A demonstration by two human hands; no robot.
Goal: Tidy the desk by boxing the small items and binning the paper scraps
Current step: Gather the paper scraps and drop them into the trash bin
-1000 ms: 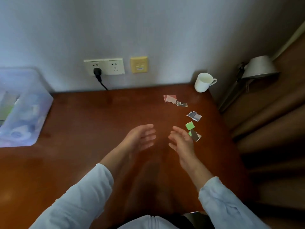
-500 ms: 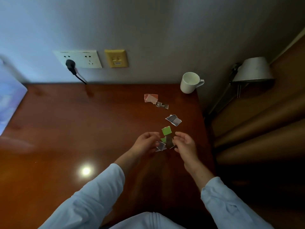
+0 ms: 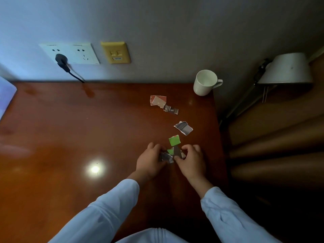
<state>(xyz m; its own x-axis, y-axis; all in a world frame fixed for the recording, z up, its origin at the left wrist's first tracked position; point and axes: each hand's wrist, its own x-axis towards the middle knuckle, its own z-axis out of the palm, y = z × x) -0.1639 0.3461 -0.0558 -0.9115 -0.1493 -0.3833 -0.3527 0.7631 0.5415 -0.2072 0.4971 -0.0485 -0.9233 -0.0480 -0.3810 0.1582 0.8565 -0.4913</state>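
Torn paper scraps lie in a line on the right half of the brown desk (image 3: 70, 130). My left hand (image 3: 150, 162) and my right hand (image 3: 192, 163) meet over the nearest scraps (image 3: 172, 154), a grey and green bunch, with curled fingers pinching them from both sides. A green scrap (image 3: 174, 140) lies just beyond my fingers. Farther back are a grey scrap (image 3: 183, 128) and a red-and-grey pair of scraps (image 3: 160, 102). The clear plastic box (image 3: 6, 92) shows only as a corner at the left edge.
A white mug (image 3: 205, 83) stands at the desk's back right corner. Wall sockets (image 3: 70, 53) with a black plug and cable sit behind the desk. A lamp shade (image 3: 287, 69) hangs right of the desk edge, above brown upholstery.
Both hands came forward and together, from open above the desk to closing on the nearest scraps. The view swung right, so the plastic box slid almost out of sight.
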